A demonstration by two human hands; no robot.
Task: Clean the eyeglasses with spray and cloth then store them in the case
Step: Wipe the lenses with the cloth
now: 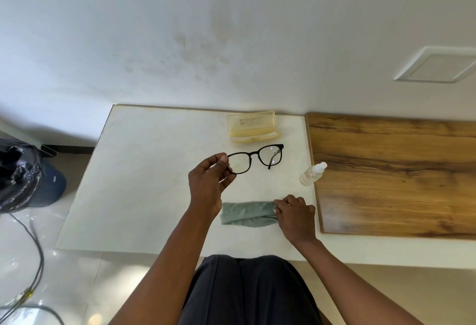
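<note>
My left hand [210, 179] holds black-framed eyeglasses [257, 155] by their left rim, lifted above the white table [154, 183]. The green-grey cloth [247, 214] lies flat on the table near the front edge, and my right hand [296, 215] pinches its right end. A small clear spray bottle [311, 174] with a white cap stands to the right of the glasses, at the table's right edge. The yellow translucent case [252, 126] sits open at the back of the table, behind the glasses.
A wooden board [399, 175] adjoins the table on the right. A bin with a black bag [23, 177] stands on the floor at left, with cables [36, 260] trailing near it. A white wall [231, 41] rises behind the table.
</note>
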